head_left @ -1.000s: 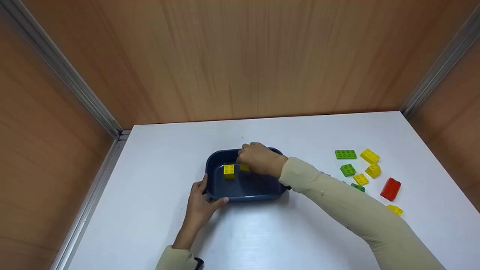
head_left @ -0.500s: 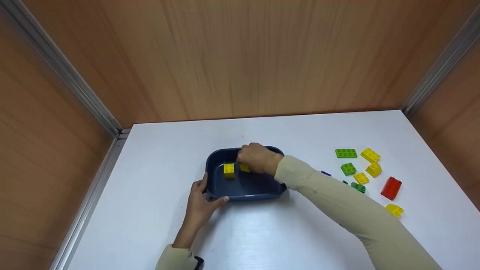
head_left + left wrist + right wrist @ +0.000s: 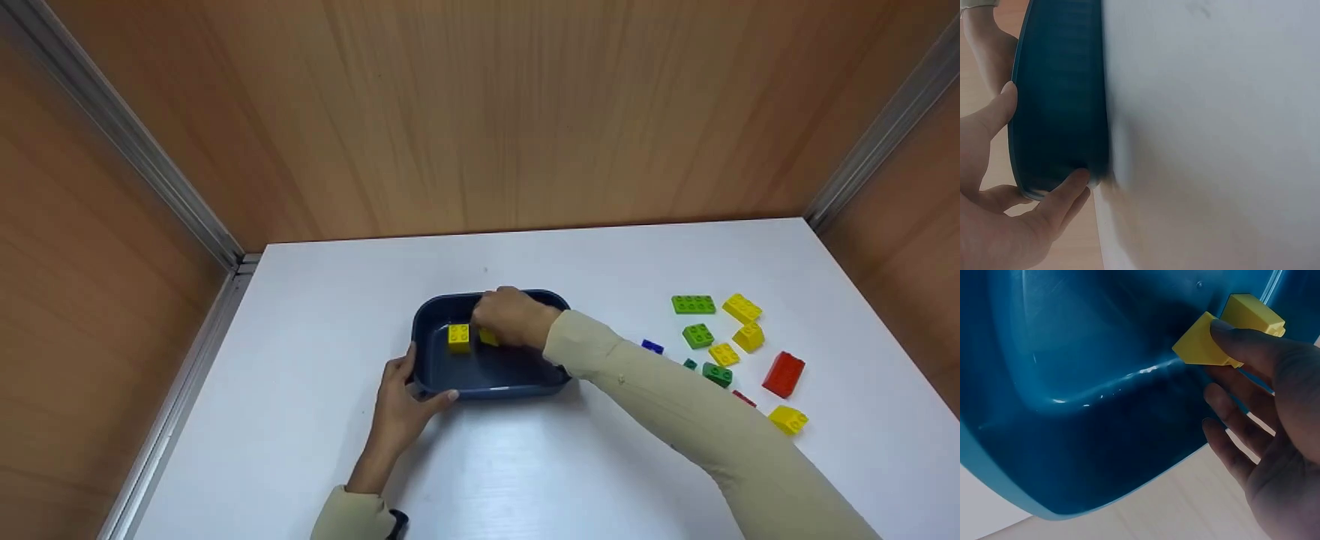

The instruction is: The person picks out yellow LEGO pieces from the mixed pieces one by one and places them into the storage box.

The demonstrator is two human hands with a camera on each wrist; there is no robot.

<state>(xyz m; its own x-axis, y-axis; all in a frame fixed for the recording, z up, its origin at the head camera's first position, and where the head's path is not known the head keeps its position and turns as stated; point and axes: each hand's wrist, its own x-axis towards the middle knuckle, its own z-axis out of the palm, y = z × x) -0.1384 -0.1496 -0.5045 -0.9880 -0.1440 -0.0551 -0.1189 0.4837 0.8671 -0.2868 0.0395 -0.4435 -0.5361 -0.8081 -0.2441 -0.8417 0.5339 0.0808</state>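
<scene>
A dark blue tray (image 3: 487, 376) with rounded corners lies on the white table. My left hand (image 3: 403, 409) steadies its near-left corner, thumb along the front wall and fingers on the left side. In the left wrist view, that hand (image 3: 1010, 225) spans the blue wall (image 3: 1061, 112). Inside the tray, my right hand (image 3: 511, 315) pinches a yellow toy brick (image 3: 1199, 343) between thumb and index finger, the other fingers loosely bent. The brick has a slanted side. Just left of it, a second yellow brick (image 3: 459, 337) rests studs up on the tray floor.
Loose bricks lie on the table's right side: a light green one (image 3: 693, 304), a red one (image 3: 783, 374), several yellow ones, a blue one (image 3: 652, 346) and dark green ones. My right sleeve (image 3: 675, 412) crosses over the table beside them. Wood panels (image 3: 487, 112) stand around the table.
My right forearm has shifted slightly left and down, uncovering a blue brick and a thin red one. The right hand stays in the tray with the yellow brick; the left hand keeps its hold.
</scene>
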